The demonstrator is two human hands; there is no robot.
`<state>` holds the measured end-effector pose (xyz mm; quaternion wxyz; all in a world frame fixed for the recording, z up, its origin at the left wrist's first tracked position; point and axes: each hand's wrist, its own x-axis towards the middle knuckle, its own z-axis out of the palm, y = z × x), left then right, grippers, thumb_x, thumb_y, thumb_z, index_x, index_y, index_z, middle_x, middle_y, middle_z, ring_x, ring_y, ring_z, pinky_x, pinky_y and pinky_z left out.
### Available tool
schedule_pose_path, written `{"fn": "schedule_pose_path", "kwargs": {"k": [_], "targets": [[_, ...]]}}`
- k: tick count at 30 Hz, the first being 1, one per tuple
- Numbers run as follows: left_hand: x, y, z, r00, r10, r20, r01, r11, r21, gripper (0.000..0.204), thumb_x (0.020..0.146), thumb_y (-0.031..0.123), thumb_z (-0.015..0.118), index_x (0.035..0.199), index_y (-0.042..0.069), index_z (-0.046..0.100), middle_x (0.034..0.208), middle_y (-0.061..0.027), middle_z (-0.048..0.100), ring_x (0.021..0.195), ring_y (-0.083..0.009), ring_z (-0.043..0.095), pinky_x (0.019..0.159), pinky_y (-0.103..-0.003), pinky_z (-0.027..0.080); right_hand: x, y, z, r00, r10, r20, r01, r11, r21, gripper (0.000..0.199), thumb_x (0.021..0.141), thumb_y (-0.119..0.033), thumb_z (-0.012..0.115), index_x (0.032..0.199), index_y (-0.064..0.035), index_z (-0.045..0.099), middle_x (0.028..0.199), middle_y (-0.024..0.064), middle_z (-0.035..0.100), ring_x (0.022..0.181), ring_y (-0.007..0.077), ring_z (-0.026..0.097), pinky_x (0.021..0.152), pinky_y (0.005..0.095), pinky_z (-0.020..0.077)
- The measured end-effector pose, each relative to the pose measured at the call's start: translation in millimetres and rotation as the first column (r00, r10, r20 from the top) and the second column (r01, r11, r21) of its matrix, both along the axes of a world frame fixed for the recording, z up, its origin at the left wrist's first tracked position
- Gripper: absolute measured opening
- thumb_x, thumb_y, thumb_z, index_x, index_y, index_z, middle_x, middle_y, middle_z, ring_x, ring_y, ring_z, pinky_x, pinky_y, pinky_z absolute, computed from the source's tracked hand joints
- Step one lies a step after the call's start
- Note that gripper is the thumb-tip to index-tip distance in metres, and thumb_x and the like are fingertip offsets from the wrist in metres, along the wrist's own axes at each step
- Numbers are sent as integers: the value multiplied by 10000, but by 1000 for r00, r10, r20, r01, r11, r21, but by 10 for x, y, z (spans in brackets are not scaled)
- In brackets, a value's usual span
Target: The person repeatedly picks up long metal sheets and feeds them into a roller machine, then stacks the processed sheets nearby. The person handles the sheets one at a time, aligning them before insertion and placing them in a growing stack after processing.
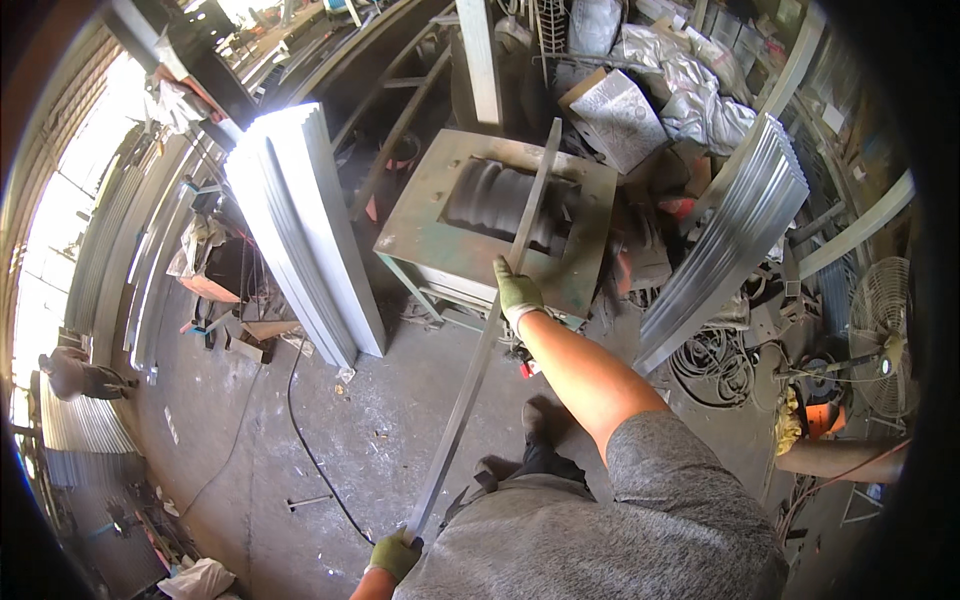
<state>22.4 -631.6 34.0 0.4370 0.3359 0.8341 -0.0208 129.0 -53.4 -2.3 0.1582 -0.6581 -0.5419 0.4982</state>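
The long, narrow, straight grey metal bar is in hand and slants from low beside the person's left side up across the worn, green-grey metal machine stand; its far end reaches past the dark, ribbed metal rollers set in the rectangular opening of the top. The right hand, in a pale green glove, is wrapped around the middle of the bar near the stand's front edge; the left hand, gloved alike, is closed around the near end; the two hands are well apart.

Taking hold and laying the bar over the machine look done; whether it rests on the top or is held just above it, I cannot tell; the bar looks straight and unshaped, so any working of it at the rollers seems left to do. Letting go is likewise not yet done, as both hands grip it.

A tall bundle of bright silver metal channels stands left of the machine, and a leaning stack of ridged silver metal lengths stands right of it; whether either is finished or waiting, I cannot tell.
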Motion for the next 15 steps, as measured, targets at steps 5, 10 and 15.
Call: {"fn": "schedule_pose_path", "kwargs": {"k": [5, 10, 15], "targets": [[9, 489, 190, 999, 41, 22, -41, 999, -14, 384, 984, 437, 688, 1211, 130, 729, 1035, -229, 789, 1034, -465, 745, 866, -543, 594, 165, 223, -32, 990, -41, -132, 42, 999, -1, 1114, 938, -940, 398, 1296, 69, 707, 1311, 331, 710, 1275, 480, 661, 1112, 481, 492], [42, 1259, 53, 996, -32, -86, 36, 998, 46, 386, 973, 428, 700, 1135, 85, 769, 969, -245, 785, 988, -441, 770, 819, -507, 597, 616, -411, -422, 816, -229, -531, 14, 926, -378, 895, 979, -850, 527, 1372, -57, 661, 1014, 126, 757, 883, 243, 776, 719, 382, 608], [35, 2029, 110, 998, -47, -45, 52, 992, 117, 396, 975, 440, 678, 1099, 75, 768, 997, -288, 767, 1002, -486, 747, 847, -537, 596, 1593, -961, -1210, 789, -491, -370, 145, 733, -665, 825, 981, -843, 532, 1289, -85, 639, 1128, 130, 731, 820, 247, 764, 670, 364, 604]]}}
